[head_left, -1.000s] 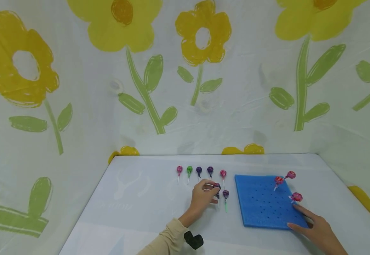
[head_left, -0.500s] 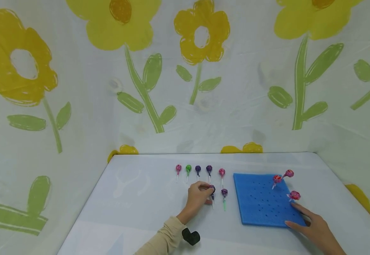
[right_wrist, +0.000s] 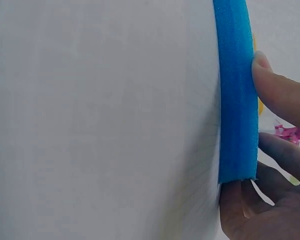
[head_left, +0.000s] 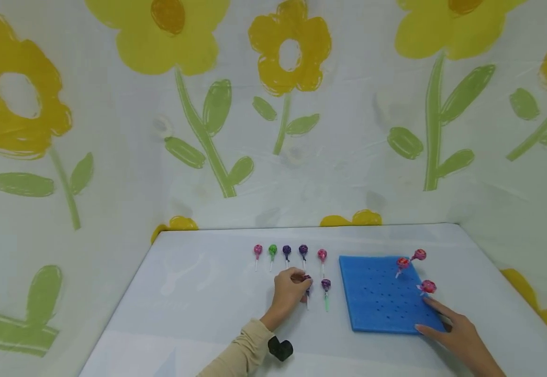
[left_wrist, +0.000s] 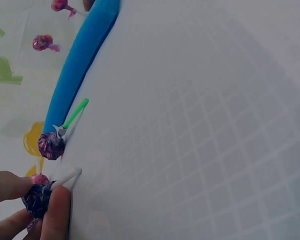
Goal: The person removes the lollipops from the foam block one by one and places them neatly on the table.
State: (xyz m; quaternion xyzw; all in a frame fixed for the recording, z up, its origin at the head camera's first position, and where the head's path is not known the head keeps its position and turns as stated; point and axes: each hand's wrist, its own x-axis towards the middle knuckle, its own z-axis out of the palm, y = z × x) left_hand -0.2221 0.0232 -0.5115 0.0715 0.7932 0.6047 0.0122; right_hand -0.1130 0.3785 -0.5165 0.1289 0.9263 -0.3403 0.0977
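Note:
My left hand (head_left: 288, 289) pinches a dark purple-wrapped lollipop (left_wrist: 37, 201) by its candy head between thumb and fingers. Its white stick (left_wrist: 66, 178) points toward the table's near side. Right beside it lies another purple lollipop (head_left: 326, 284) with a green stick. My right hand (head_left: 459, 335) rests at the near right corner of a blue foam board (head_left: 367, 319) dotted with small holes. Its thumb (right_wrist: 277, 92) touches the board's top by the near edge, and the other fingers lie along the right side. Three pink-red lollipops stand in the board, one (head_left: 427, 286) close to the right fingertips.
Behind my left hand, a row of lollipops lies on the white table (head_left: 183, 314): a pink one (head_left: 258, 249), a green one (head_left: 272, 250), purple ones (head_left: 303, 250) and another pink one (head_left: 322, 255). A flower-printed cloth (head_left: 339, 173) rises behind the table.
My left hand has shifted slightly left with the purple lollipop, lowering it beside the green-sticked one. The right hand stays at the board's corner. The head view has turned slightly.

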